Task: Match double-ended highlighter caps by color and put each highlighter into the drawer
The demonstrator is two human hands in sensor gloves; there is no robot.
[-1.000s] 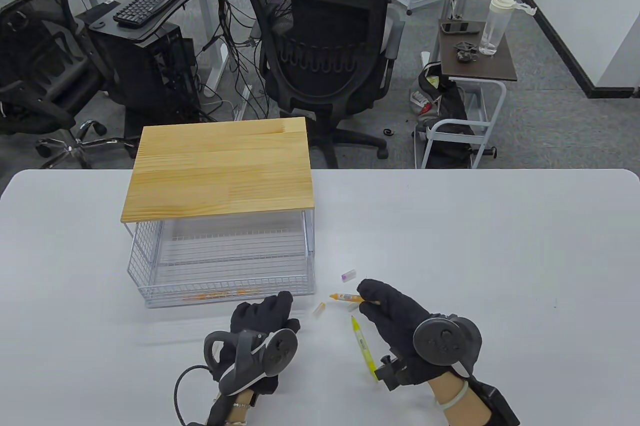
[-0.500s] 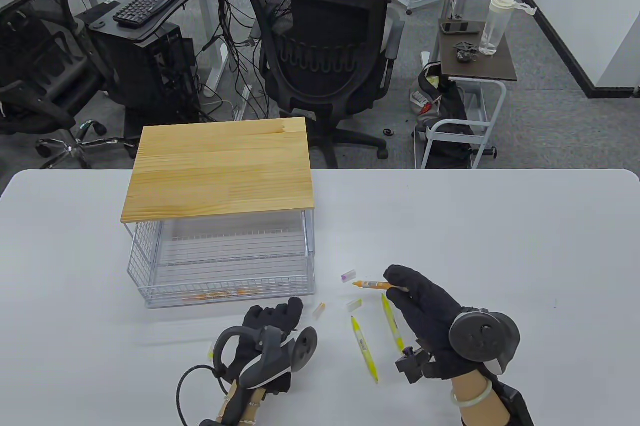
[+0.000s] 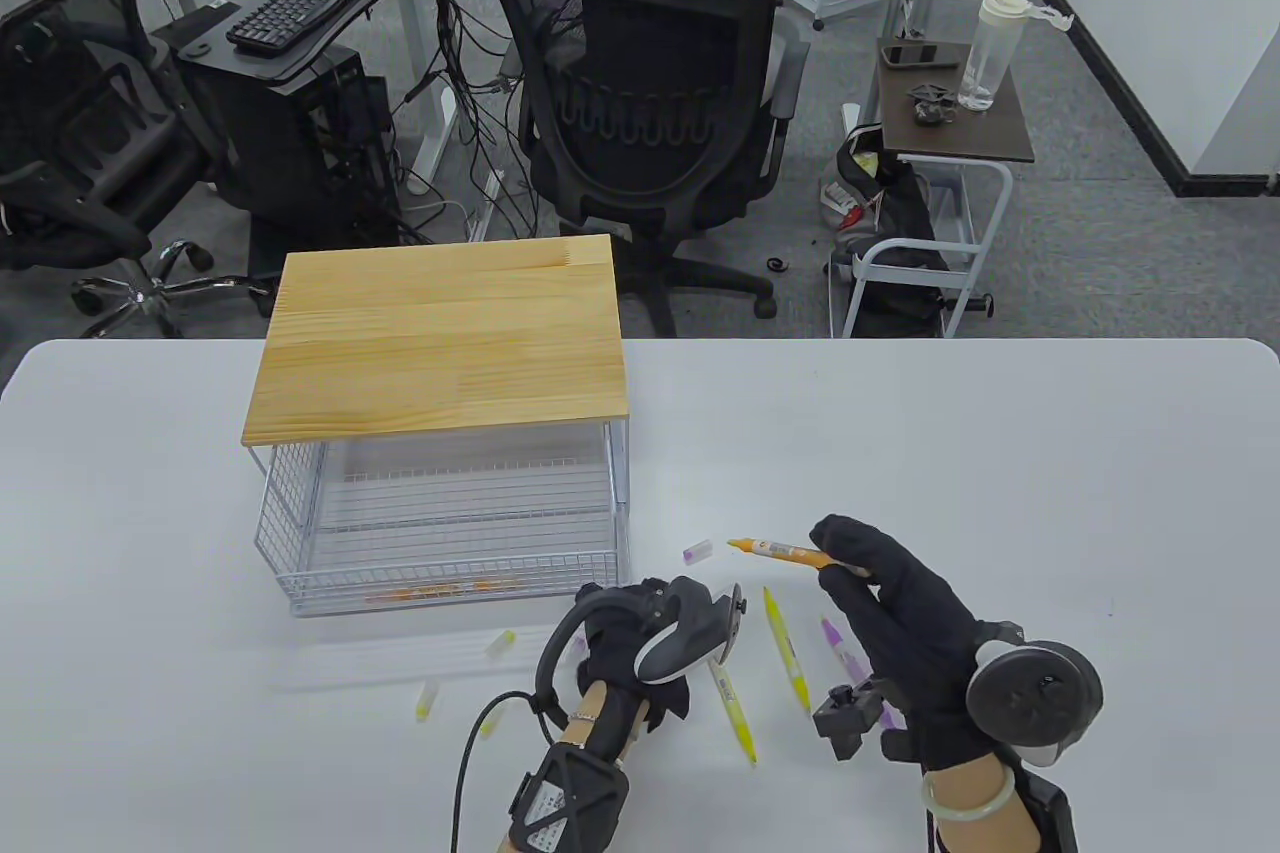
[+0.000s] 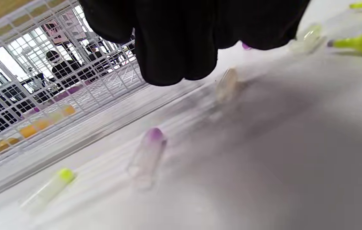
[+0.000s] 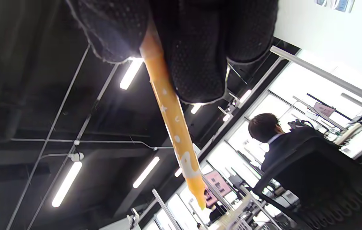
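Right hand: my right hand (image 3: 900,613) sits at the lower right of the table view, thumb and fingertips pinched on the orange highlighter (image 3: 780,549), which is lifted clear of the table (image 3: 1000,453) with its bare tip pointing left.
Grip risk: in the right wrist view the pinch is at one end of the barrel (image 5: 168,105), so I judge that pushing a cap on could swivel or drop the pen.
Left hand: my left hand (image 3: 640,628) is at lower centre, knuckles down over the loose caps. In the left wrist view its fingers (image 4: 174,48) are bunched, but I cannot tell whether they hold a cap.
Cap mix-up: a purple-ended cap (image 4: 147,153) and a yellow-ended cap (image 4: 48,190) lie just under that hand, and another purple one (image 3: 697,550) lies beside the drawer corner. They are clear plastic with only a small coloured end, so I could easily grab the wrong colour for the orange pen.
Scatter: the caps look light and round; a careless sweep of my left hand may roll them off toward the lower left.
Other pens: two yellow highlighters (image 3: 787,658) and a purple highlighter (image 3: 845,658) lie between my hands; my right wrist may nudge them.
Drawer: the wire drawer (image 3: 450,583) stands open at centre left under the wooden top (image 3: 440,353), with an orange pen (image 4: 43,123) already inside. A capped pen dropped short would hit the front rim.
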